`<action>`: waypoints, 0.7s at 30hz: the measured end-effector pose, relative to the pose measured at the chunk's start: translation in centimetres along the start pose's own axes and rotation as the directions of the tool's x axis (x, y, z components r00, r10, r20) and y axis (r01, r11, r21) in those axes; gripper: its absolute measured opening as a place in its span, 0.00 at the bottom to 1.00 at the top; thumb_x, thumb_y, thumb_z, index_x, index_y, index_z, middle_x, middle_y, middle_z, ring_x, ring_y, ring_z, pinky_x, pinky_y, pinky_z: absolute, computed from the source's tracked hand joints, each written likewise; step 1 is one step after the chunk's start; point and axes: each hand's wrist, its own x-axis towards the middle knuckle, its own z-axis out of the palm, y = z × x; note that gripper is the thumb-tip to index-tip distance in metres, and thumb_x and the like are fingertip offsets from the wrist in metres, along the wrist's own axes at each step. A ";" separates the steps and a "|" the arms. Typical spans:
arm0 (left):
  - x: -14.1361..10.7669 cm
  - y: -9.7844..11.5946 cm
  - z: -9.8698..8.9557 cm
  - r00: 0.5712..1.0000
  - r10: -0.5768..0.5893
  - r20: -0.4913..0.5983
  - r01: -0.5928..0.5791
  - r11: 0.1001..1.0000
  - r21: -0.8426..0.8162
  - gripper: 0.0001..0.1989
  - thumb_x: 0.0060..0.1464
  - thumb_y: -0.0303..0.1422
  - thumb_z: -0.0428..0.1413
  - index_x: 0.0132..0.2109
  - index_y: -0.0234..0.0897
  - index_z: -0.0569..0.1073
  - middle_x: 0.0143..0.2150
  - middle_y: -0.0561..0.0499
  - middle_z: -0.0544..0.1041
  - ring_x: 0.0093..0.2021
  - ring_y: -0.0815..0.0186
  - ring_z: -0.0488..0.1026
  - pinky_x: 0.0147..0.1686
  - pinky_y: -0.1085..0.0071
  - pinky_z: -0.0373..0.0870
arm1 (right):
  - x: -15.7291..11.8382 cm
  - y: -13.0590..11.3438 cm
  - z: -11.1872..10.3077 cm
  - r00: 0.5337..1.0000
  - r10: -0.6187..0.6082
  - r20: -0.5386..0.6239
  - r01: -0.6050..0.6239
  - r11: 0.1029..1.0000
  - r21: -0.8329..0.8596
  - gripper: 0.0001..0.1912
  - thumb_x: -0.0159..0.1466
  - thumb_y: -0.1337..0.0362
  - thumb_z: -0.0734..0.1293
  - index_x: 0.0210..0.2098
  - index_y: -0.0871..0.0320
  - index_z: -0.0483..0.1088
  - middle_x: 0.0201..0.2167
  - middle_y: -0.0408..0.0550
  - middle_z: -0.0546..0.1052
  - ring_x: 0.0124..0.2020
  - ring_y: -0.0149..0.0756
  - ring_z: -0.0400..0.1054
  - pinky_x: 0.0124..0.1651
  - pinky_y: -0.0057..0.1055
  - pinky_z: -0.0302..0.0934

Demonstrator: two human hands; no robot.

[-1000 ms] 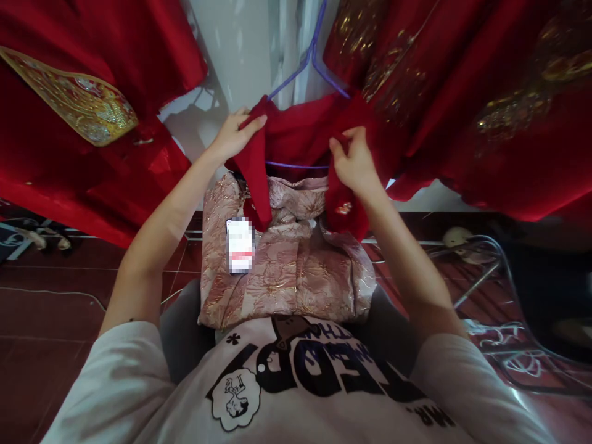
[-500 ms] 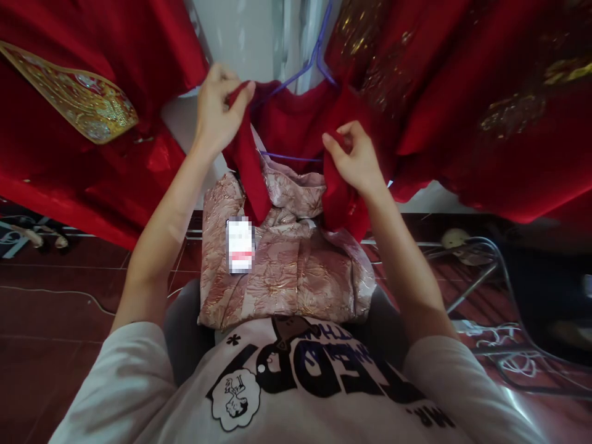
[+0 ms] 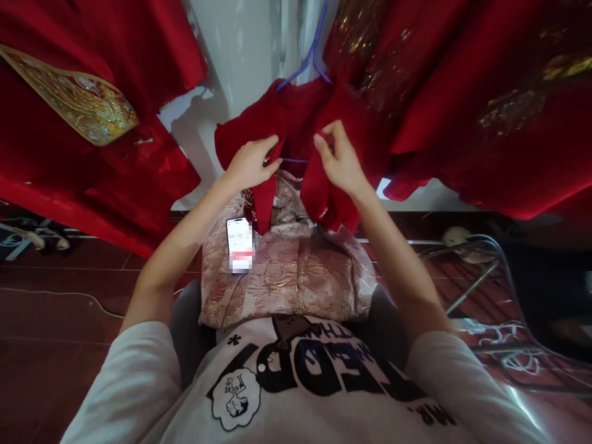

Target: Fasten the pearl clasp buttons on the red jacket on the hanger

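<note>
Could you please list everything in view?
Garment: 1, red, between hands
Hanger: 1, purple, in garment
Patterned cloth: 1, pink-gold, lap
Phone: 1, white screen, on cloth
Hanging fabrics: several, red-gold, both sides
Wall: 1, pale, behind
Floor: 1, reddish-brown, below
Shoes: apparently 2, pale, left
Metal frame: 1, silvery, right
Cables: several, white, floor
Shirt: 1, white, torso
Hands: 2, bare, at garment
</note>
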 end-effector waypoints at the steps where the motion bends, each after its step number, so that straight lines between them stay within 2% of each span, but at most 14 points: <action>1: 0.1 0.6 0.5 1.000 0.010 0.005 -0.010 1.000 -0.011 0.08 0.55 0.29 0.64 0.38 0.41 0.72 0.30 0.50 0.75 0.40 0.52 0.79 0.46 0.58 0.75 | 0.0 -0.3 0.4 1.000 -0.008 0.021 0.008 1.000 0.004 0.31 0.67 0.30 0.59 0.49 0.50 0.67 0.40 0.46 0.74 0.47 0.41 0.73 0.57 0.47 0.71; 6: 0.5 2.2 2.0 1.000 0.001 0.002 -0.001 0.996 -0.085 0.10 0.54 0.25 0.64 0.39 0.41 0.71 0.34 0.50 0.75 0.43 0.52 0.79 0.47 0.57 0.74 | -0.4 -1.2 1.4 0.997 -0.032 0.068 0.028 0.998 0.054 0.30 0.67 0.31 0.59 0.48 0.50 0.67 0.40 0.47 0.73 0.47 0.41 0.72 0.57 0.45 0.72; 9: 0.4 1.7 2.7 0.997 -0.064 -0.032 0.058 0.986 -0.157 0.12 0.54 0.24 0.65 0.41 0.40 0.71 0.36 0.50 0.76 0.43 0.55 0.79 0.47 0.59 0.74 | -0.4 -0.8 1.5 0.997 -0.008 0.076 -0.002 0.993 0.120 0.30 0.67 0.30 0.59 0.49 0.48 0.67 0.41 0.46 0.73 0.47 0.40 0.72 0.55 0.44 0.74; 14: 0.0 0.7 4.3 0.969 -0.201 -0.141 0.149 0.939 -0.311 0.16 0.55 0.25 0.66 0.45 0.40 0.69 0.40 0.49 0.78 0.44 0.63 0.79 0.46 0.66 0.77 | -0.7 0.2 1.9 0.994 0.004 0.113 -0.033 0.967 0.253 0.32 0.66 0.28 0.57 0.51 0.46 0.67 0.43 0.48 0.74 0.43 0.38 0.73 0.43 0.38 0.77; 18: -0.5 1.4 4.5 0.947 -0.265 -0.183 0.184 0.911 -0.368 0.14 0.56 0.28 0.67 0.43 0.41 0.69 0.39 0.51 0.79 0.44 0.64 0.80 0.44 0.68 0.78 | -1.4 -0.2 1.8 0.997 -0.015 0.082 -0.006 0.967 0.253 0.31 0.63 0.31 0.65 0.52 0.46 0.69 0.46 0.48 0.75 0.43 0.37 0.73 0.41 0.34 0.77; 21: -1.0 2.0 4.3 0.935 -0.282 -0.217 0.190 0.911 -0.366 0.15 0.56 0.30 0.68 0.44 0.41 0.69 0.39 0.51 0.79 0.44 0.63 0.80 0.43 0.68 0.77 | -2.0 -0.8 1.7 0.999 -0.027 0.038 0.017 0.968 0.251 0.30 0.62 0.32 0.68 0.51 0.47 0.71 0.44 0.46 0.76 0.42 0.35 0.74 0.40 0.32 0.78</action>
